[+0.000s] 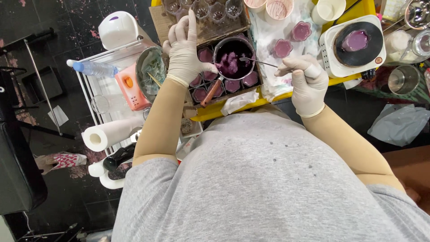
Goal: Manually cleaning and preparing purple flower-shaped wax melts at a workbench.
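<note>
A small dark pot [233,58] with a wooden handle pointing toward the person sits on a tray [224,85] of small cups filled with purple. It holds glossy purple liquid with paler lumps. A thin metal spoon [257,61] lies tilted across its rim, bowl dipped inside. The gloved left hand [186,49] touches the pot's side; the gloved right hand [307,80] pinches the spoon's end.

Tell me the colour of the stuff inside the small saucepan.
Deep purple, with paler lilac lumps, inside the small metal saucepan; the head view shows it.
</note>
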